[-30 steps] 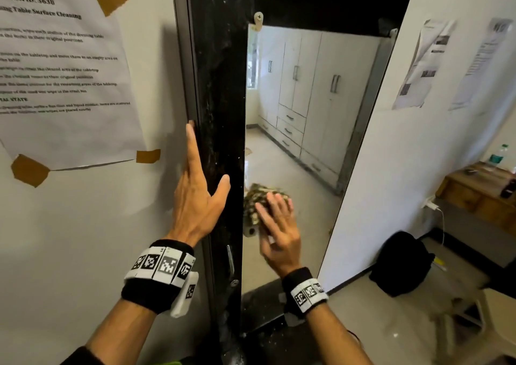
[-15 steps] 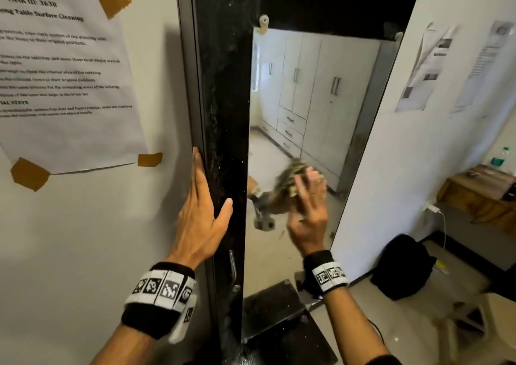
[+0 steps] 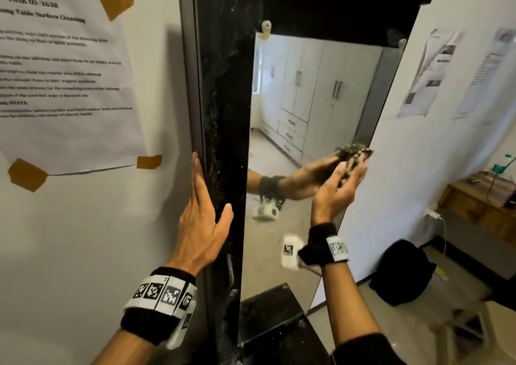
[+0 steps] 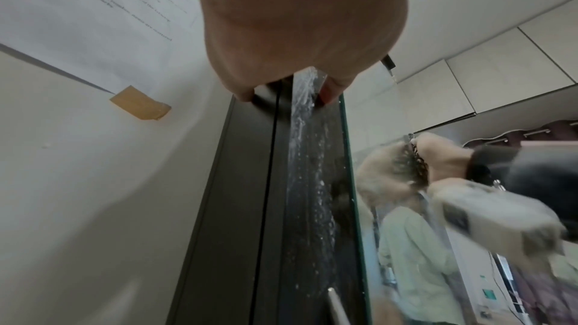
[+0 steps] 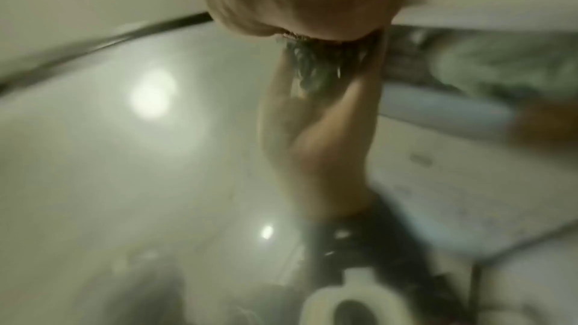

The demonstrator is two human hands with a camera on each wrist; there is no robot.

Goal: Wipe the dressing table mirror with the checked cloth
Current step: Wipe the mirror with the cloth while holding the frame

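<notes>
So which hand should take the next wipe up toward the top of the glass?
Right. The right hand already presses the checked cloth against the mirror near its right edge. The left hand lies flat on the dark frame with no cloth, and seems to be bracing it.

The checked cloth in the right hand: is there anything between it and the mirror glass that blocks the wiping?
Nothing visible does. The right hand presses the checked cloth straight onto the mirror, near its right edge. The left hand rests on the dark frame at the left, away from the glass.
</notes>
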